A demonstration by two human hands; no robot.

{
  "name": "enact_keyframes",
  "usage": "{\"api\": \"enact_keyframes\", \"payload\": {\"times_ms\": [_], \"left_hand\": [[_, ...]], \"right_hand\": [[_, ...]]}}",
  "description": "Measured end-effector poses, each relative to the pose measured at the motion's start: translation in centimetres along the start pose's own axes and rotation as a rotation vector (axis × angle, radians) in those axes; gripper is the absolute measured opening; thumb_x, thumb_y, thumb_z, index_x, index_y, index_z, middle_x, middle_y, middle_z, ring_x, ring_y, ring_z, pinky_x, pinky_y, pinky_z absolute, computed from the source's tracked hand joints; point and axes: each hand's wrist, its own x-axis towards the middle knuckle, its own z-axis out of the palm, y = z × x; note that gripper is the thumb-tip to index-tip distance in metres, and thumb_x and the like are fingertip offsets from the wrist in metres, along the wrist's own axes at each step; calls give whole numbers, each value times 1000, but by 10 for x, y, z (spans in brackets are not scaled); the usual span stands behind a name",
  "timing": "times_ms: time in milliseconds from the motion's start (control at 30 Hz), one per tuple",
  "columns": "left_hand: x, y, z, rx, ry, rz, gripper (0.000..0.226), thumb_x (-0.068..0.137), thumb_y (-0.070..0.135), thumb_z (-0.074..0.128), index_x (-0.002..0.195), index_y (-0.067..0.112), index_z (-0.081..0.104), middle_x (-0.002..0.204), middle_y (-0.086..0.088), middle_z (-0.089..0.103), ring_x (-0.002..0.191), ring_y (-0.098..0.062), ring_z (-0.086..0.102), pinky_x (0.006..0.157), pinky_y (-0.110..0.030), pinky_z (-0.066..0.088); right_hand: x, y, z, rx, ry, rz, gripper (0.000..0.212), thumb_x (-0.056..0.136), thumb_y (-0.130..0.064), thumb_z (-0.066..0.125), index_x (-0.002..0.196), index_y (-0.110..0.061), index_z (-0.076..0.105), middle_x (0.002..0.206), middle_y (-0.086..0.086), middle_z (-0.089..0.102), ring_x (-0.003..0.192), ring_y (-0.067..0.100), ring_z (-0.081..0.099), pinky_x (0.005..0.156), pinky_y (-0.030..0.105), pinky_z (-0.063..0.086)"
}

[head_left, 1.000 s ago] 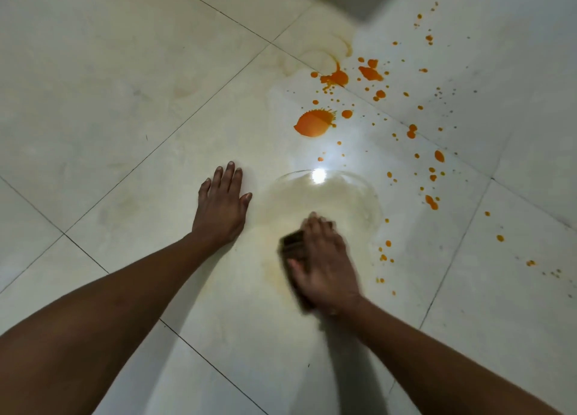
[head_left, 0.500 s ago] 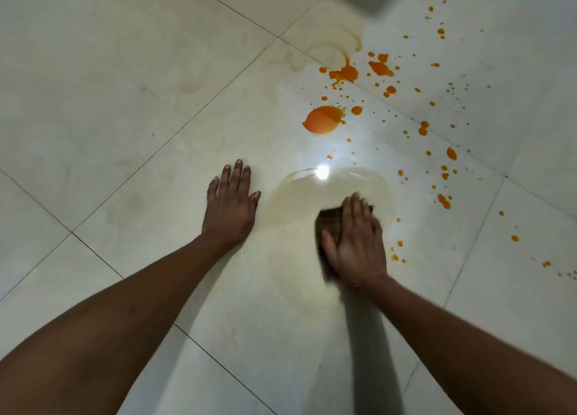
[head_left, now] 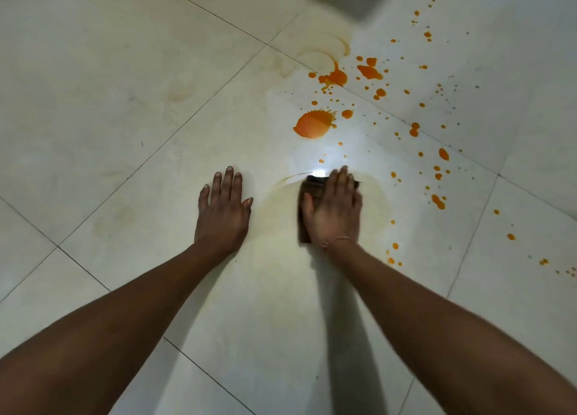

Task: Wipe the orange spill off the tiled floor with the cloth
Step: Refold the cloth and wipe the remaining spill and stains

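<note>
R hand (head_left: 335, 208): flat on the cloth (head_left: 303, 231), fingers straight and close together, palm pressing down. No pinch, no curl.
Cloth: dark, folded, mostly hidden under the palm; edges show past the thumb side and at the fingertips.
L hand (head_left: 223, 210): beside the grip, apart from it, fingers spread flat on the floor (head_left: 125, 109). Looks like a prop, holding nothing.
Spill (head_left: 335, 77): most of it lies well beyond the fingertips; big blob (head_left: 313, 124) straight ahead of the cloth, drops (head_left: 437, 201) off the little-finger side.
Smear (head_left: 376, 202): pale yellow film ringing the grip, so this patch reads as thinned out, not clean.
Progress: early by the look of it; thick orange untouched.
Risk 1: cloth looks soaked, so it prob. drags film outward rather than lifting it.
Risk 2: flat palm w/o grasp, so the cloth may slide out from under on a hard push.
Risk 3: wet tile under L hand could let the prop slip.
Risk 4: hitting the blob fast may splash it wider.
</note>
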Motion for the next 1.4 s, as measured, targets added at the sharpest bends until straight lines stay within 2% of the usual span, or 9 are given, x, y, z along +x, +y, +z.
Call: {"api": "enact_keyframes", "payload": {"times_ms": [300, 533, 700, 833, 1000, 1167, 1300, 1367, 1400], "left_hand": [[-3, -2, -5, 1, -13, 7, 58, 102, 39, 18, 152, 9, 19, 161, -10, 13, 148, -29, 12, 118, -48, 14], [-2, -4, -4, 7, -6, 11, 58, 101, 39, 20, 152, 11, 20, 161, -8, 14, 148, -27, 14, 117, -47, 15], [-1, -4, -7, 3, -50, -4, 59, 101, 40, 17, 151, 11, 21, 161, -8, 15, 148, -28, 14, 116, -47, 17], [0, -3, -3, 16, -26, -1, 58, 101, 40, 19, 150, 11, 24, 161, -9, 17, 147, -28, 16, 116, -47, 18], [0, 2, -1, 27, -27, 12, 57, 102, 39, 20, 150, 10, 24, 161, -9, 15, 148, -29, 13, 116, -48, 15], [-1, 25, -11, 19, 7, 78, 57, 99, 37, 26, 147, 6, 31, 159, -14, 22, 144, -36, 21, 112, -54, 20], [-15, 100, 2, 56, -169, 365, 66, 94, 47, 15, 150, 16, 31, 160, -9, 21, 145, -33, 24, 113, -53, 20], [-17, 112, 10, 60, -201, 305, 66, 94, 50, 13, 152, 21, 22, 162, -4, 12, 147, -31, 14, 115, -53, 12], [-17, 113, 14, 68, -195, 288, 66, 94, 51, 13, 153, 22, 21, 162, -3, 10, 148, -30, 12, 115, -53, 10]], "right_hand": [[-114, 39, 1, -171, -172, -822, 60, 98, -44, 35, 147, -10, 36, 154, 10, 35, 144, 25, 29, 114, 41, 19], [4, -27, -1, -77, -77, -431, 67, 93, -47, 18, 154, -19, 19, 162, 7, 14, 149, 24, 7, 119, 42, 8], [-61, 32, -5, -108, -169, -691, 63, 93, -47, 34, 152, -23, 28, 159, 8, 24, 148, 25, 18, 115, 45, 15], [9, 6, -12, -53, -110, -324, 70, 88, -49, 24, 153, -23, 23, 161, 7, 18, 149, 26, 10, 117, 46, 8], [-31, 115, -28, -264, -214, -1088, 62, 92, -44, 38, 150, -23, 32, 157, 9, 30, 145, 29, 24, 115, 50, 18], [14, 166, -54, -182, -70, -417, 68, 90, -50, 28, 151, -20, 29, 159, 11, 25, 147, 29, 19, 109, 60, 26], [-60, 184, -40, -229, -180, -996, 61, 94, -44, 37, 150, -21, 32, 158, 7, 27, 146, 26, 21, 116, 48, 14], [-45, 196, -43, -227, -117, -939, 61, 94, -44, 38, 150, -21, 32, 158, 7, 29, 146, 26, 24, 115, 50, 19], [-33, 197, -46, -170, -73, -696, 62, 92, -43, 38, 150, -21, 32, 158, 8, 29, 145, 26, 25, 113, 52, 23]]}}
